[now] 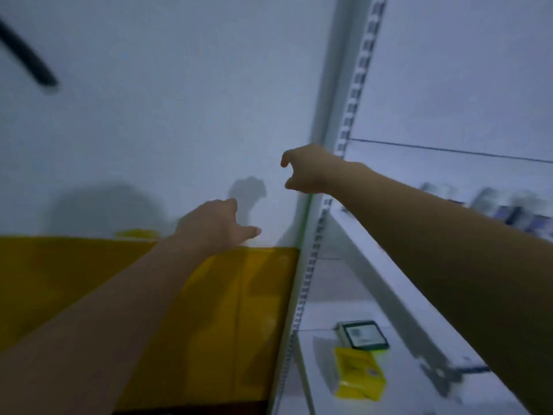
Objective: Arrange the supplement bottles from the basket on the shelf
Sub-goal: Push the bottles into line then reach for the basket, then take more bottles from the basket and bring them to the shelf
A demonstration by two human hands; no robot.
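Against the wall [179, 85], left hand [212, 226] and right hand [308, 169] outstretched

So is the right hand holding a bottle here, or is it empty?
Empty. The right hand curls its fingers and thumb into an open C against the wall, with nothing between them.

- The left hand [209, 226] is bare, and blur softens its outline.
- The right hand [305, 169] is bare too, its fingers smeared by blur.
- The left forearm [119, 310] is uncovered down to the picture's lower edge.
- The right forearm [449, 250] is uncovered out to the right edge.
- The 2 arms widen toward the camera; in the dim light, finer detail on them is too blurred to tell.
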